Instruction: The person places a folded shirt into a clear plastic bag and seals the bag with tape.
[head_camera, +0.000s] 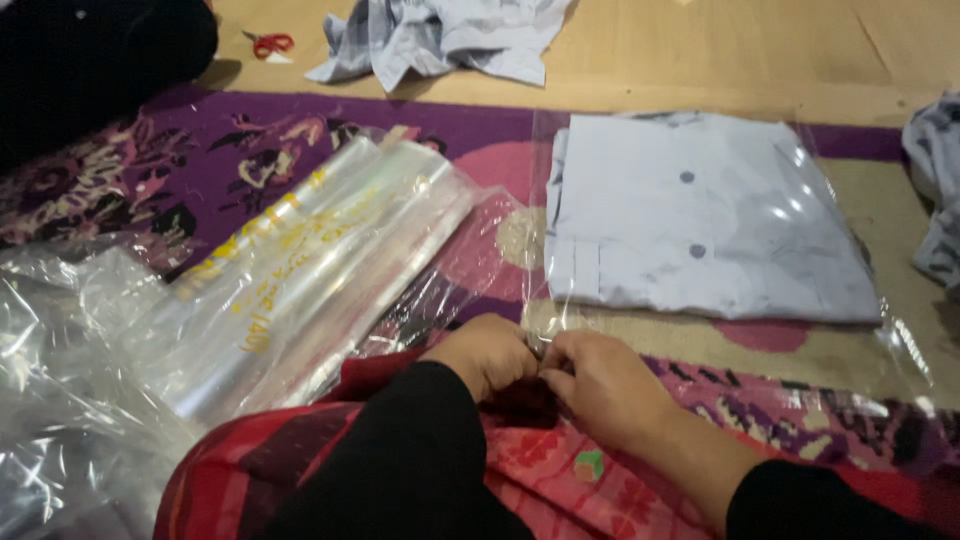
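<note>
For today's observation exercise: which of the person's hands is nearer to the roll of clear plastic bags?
Left. The left hand sits just right of the roll of plastic bags; the right hand lies farther right, beyond the left one.

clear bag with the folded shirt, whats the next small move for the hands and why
Probably fold the flap over and press it shut: both hands, left hand and right hand, pinch the near open edge of the clear bag, and the folded shirt already lies fully inside.
</note>
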